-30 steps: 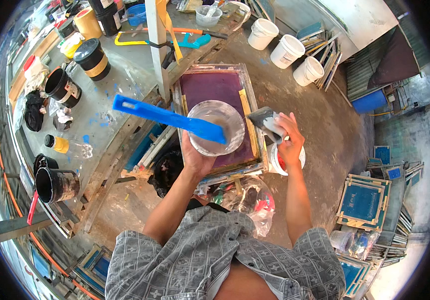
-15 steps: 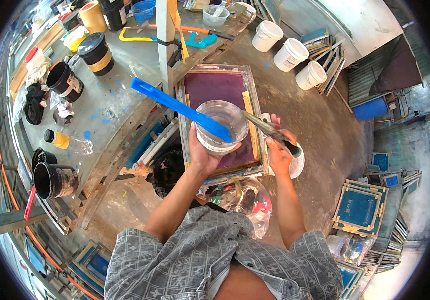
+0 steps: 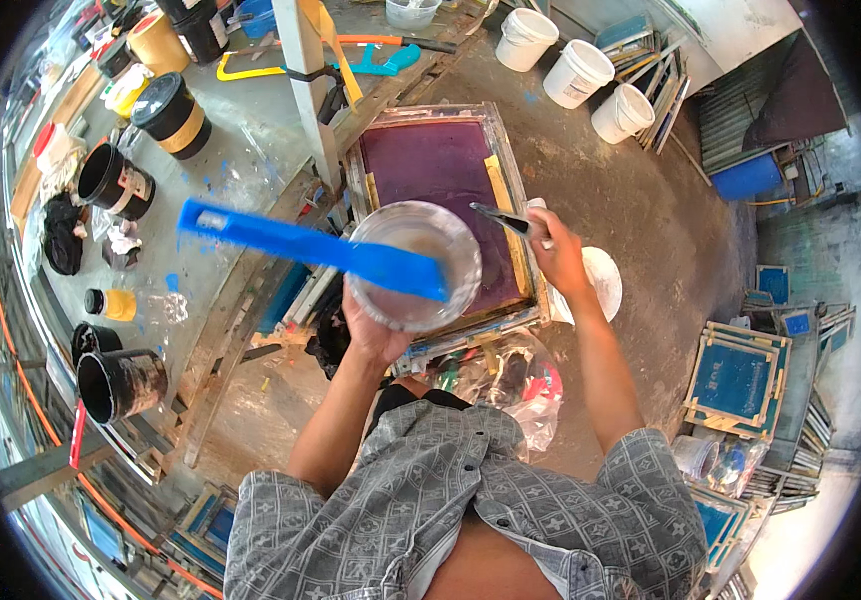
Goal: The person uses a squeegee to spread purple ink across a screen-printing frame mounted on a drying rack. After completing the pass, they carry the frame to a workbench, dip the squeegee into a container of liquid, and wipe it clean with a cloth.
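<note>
My left hand (image 3: 375, 336) is closed round the underside of a round translucent plastic tub (image 3: 415, 313), which is held up at waist height. A flat blue spatula (image 3: 295, 241) lies across the tub's mouth, its broad end inside and its handle sticking out to the left. To the right, my right hand (image 3: 558, 255) grips a narrow grey-and-dark tool (image 3: 500, 218), seen nearly edge-on; its exact kind is unclear. The tool's tip points left over a wood-framed printing screen (image 3: 428, 150) with purple mesh, which lies below both hands.
On the left, a metal worktable (image 3: 225, 180) carries black tubs (image 3: 172, 118), a yellow hacksaw (image 3: 250, 70) and a small yellow jar (image 3: 112, 304). A post (image 3: 305, 90) rises at its edge. White buckets (image 3: 578, 75) stand on the far floor; blue screens (image 3: 735, 380) lean at right.
The tub and blue spatula have moved left and look larger, the spatula lying flatter. My right hand has shifted up, and its tool has turned so the tip points left.
</note>
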A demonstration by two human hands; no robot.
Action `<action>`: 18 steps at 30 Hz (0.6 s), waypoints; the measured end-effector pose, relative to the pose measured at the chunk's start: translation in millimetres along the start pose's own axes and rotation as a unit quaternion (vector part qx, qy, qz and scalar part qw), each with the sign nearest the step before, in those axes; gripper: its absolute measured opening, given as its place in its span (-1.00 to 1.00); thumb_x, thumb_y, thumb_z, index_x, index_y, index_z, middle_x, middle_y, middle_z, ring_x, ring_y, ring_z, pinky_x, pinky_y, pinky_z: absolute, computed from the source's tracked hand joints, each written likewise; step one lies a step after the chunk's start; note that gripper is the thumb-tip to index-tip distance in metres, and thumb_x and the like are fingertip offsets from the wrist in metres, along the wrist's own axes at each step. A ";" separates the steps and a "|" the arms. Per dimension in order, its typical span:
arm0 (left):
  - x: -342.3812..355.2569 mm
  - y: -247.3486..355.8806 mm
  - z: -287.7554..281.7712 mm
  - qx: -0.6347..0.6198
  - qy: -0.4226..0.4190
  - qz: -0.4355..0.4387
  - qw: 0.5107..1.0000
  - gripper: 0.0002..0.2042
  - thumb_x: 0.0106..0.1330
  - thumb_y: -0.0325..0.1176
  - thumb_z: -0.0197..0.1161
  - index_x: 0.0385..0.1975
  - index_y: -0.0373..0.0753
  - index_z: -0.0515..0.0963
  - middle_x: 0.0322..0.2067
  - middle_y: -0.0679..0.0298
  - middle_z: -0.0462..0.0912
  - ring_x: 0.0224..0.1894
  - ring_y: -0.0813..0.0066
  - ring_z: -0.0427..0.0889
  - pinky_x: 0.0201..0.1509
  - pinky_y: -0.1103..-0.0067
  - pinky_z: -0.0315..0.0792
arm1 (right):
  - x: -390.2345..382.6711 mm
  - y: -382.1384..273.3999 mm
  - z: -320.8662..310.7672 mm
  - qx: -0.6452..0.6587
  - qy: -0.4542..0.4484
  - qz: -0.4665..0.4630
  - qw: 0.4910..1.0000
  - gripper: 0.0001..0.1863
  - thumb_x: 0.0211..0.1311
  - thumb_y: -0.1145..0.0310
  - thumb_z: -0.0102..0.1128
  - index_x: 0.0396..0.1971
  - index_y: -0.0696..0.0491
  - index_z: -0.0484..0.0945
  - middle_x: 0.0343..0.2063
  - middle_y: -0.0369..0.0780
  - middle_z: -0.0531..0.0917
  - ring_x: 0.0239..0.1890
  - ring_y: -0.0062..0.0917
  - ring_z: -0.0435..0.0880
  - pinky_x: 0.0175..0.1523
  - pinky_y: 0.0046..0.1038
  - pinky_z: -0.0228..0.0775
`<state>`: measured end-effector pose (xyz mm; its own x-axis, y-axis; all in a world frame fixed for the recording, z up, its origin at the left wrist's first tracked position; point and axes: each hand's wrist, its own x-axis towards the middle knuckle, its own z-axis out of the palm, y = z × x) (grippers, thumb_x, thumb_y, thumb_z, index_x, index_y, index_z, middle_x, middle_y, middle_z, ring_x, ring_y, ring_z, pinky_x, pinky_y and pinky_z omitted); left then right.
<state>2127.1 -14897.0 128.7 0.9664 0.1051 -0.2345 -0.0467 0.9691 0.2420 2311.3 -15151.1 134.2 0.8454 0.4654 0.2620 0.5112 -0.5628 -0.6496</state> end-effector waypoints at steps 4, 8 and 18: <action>-26.2 25.9 -57.1 0.028 -0.023 0.045 0.998 -0.29 0.43 0.33 -0.11 0.28 -0.17 0.42 0.20 0.08 0.55 0.20 0.10 0.56 0.24 0.13 0.52 | -11.5 42.5 38.9 -0.027 -0.157 0.019 0.987 -0.62 0.18 0.44 0.35 0.02 0.08 0.57 -0.29 0.00 0.72 -0.25 -0.11 0.73 -0.11 -0.16 0.53; -49.4 40.1 -79.7 0.008 0.033 0.074 0.997 -0.26 0.42 0.36 -0.10 0.29 -0.17 0.43 0.22 0.10 0.55 0.20 0.11 0.56 0.25 0.13 0.51 | 25.8 70.3 72.9 -0.031 -0.137 -0.209 0.968 -0.67 0.04 0.50 0.34 -0.12 0.08 0.64 -0.24 -0.09 0.73 -0.16 -0.12 0.72 -0.04 -0.15 0.54; -94.3 50.8 -102.2 0.030 0.089 0.138 0.986 -0.32 0.43 0.30 -0.01 0.28 -0.15 0.45 0.25 0.12 0.54 0.27 0.10 0.51 0.34 0.10 0.44 | 44.4 117.5 98.6 -0.057 -0.079 -0.121 0.988 -0.53 -0.01 0.66 0.20 -0.02 0.04 0.66 -0.04 -0.06 0.72 0.00 -0.10 0.68 0.10 -0.15 0.49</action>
<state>2007.7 -14834.8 66.9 0.8592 0.4058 -0.3117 -0.2815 0.8836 0.3743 2393.7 -15129.2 -0.9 0.6670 0.6908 0.2793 0.7164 -0.4917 -0.4949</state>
